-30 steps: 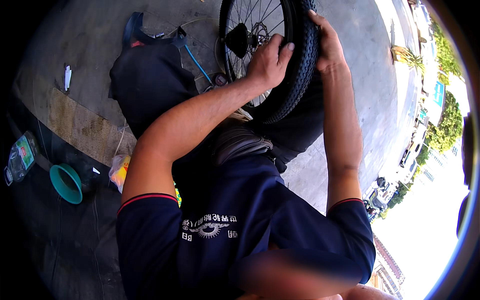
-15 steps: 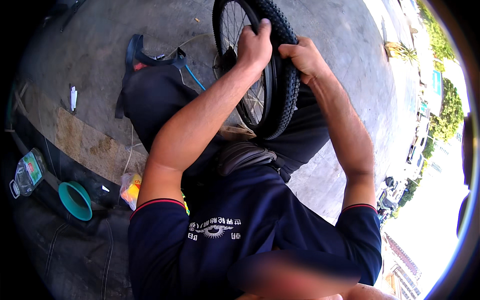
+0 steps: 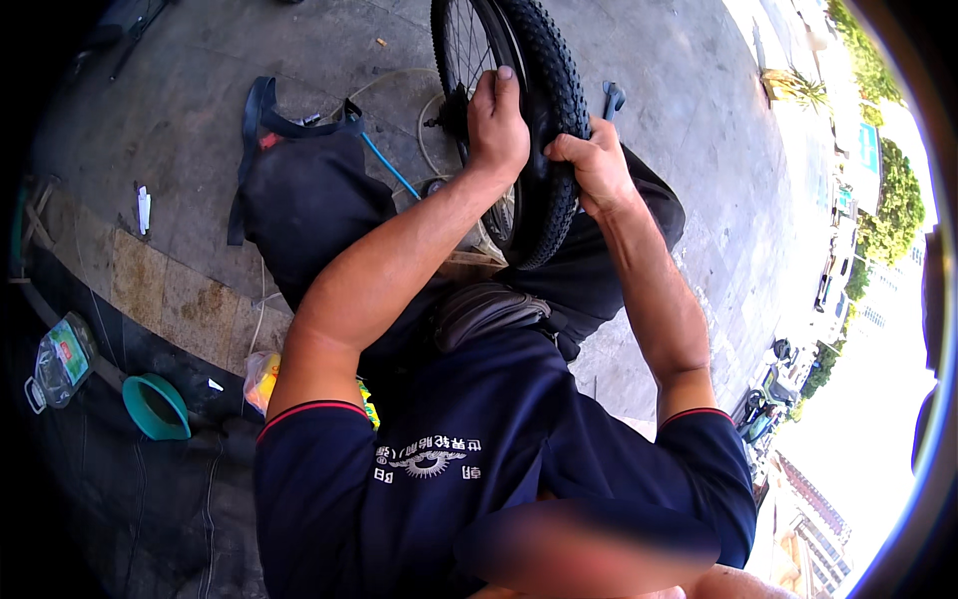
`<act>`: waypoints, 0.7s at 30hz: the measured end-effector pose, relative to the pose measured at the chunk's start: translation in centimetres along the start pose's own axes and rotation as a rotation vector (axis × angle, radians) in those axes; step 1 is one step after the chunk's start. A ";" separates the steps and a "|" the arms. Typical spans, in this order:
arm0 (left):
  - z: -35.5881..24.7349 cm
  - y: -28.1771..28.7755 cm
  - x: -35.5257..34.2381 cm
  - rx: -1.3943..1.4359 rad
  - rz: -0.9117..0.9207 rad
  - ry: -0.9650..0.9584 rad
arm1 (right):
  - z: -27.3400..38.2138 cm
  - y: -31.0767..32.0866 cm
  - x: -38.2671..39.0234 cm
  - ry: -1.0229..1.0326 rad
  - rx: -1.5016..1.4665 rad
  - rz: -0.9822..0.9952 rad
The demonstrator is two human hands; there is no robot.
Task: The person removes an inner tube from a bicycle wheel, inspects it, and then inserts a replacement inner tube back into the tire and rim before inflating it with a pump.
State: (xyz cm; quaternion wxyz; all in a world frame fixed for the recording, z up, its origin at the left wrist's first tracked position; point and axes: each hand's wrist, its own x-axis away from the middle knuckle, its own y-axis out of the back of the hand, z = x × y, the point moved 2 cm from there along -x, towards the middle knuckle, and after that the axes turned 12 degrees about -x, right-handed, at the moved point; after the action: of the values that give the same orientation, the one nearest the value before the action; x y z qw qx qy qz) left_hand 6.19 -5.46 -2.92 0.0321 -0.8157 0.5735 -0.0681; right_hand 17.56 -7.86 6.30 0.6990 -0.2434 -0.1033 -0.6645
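A bicycle wheel with thin spokes point(image 3: 464, 60) stands upright between my knees, its top cut off by the picture's edge. Around it sits a black knobby tire point(image 3: 552, 60). My left hand point(image 3: 497, 125) is closed on the rim side of the tire, thumb pointing up. From the other side, my right hand point(image 3: 591, 168) grips the tire lower down, thumb pressed over its edge near the rim. Both sets of fingertips are partly hidden by the wheel. A dark gap shows between rim and tire near my hands.
A blue hose point(image 3: 389, 165) and a black strap point(image 3: 259, 110) lie by my left knee. Behind my right hand is a blue-grey tool point(image 3: 613, 98) on the concrete. At far left are a teal bowl point(image 3: 157, 407) and a clear plastic jug point(image 3: 62, 361).
Both hands have moved down along the tire, the right one further and inward. My right knee has swung outward, and the blue-grey tool has come into sight.
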 end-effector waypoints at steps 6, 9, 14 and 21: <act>-0.4 0.7 2.9 -0.063 0.173 0.043 | 0.3 1.0 0.3 -0.153 0.216 -0.008; -0.4 0.4 5.0 -0.134 0.265 0.061 | 0.6 1.8 -1.0 -0.191 0.038 -0.046; -0.4 0.3 6.3 -0.378 0.141 -0.308 | 2.5 2.2 -3.2 -0.330 0.059 0.006; -1.4 0.0 3.5 -0.372 0.286 -0.101 | 4.7 2.0 -6.6 -0.217 0.262 0.023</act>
State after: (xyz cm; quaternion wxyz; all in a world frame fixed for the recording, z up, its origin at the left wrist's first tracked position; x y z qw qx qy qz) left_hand 7.14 -8.74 -1.25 -0.0805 -0.7206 0.6834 0.0848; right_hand 19.74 0.22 6.82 0.7171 -0.2218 -0.2609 -0.6070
